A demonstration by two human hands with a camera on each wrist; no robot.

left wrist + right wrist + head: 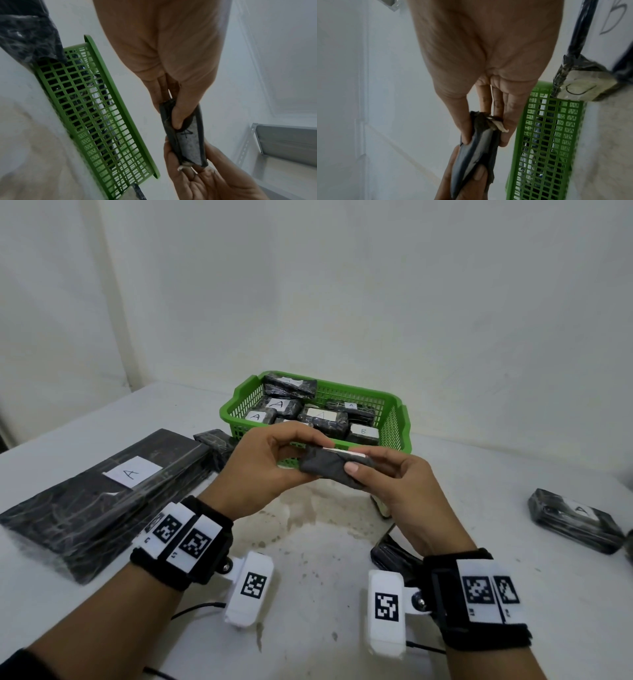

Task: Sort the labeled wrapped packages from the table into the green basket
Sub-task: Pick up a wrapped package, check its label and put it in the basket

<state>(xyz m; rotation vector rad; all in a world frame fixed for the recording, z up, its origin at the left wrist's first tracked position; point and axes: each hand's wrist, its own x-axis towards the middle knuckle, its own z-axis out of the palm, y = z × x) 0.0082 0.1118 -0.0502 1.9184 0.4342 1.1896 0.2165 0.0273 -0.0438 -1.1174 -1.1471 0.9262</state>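
Observation:
A small dark wrapped package [329, 467] with a white label is held in the air between both hands, just in front of the green basket [394, 419]. My left hand [274, 463] pinches its left end and my right hand [373, 470] pinches its right end. In the left wrist view the package [187, 140] shows its label marked A, with my thumb on it. The right wrist view shows the package [479, 142] edge-on beside the basket wall [544, 142]. Several labeled packages lie inside the basket.
A large flat package labeled A [113, 494] lies at the left, with a small one [215, 443] behind it. Another A package [575, 522] lies at the far right. Two dark packages [390, 553] sit under my right wrist. White walls stand behind the table.

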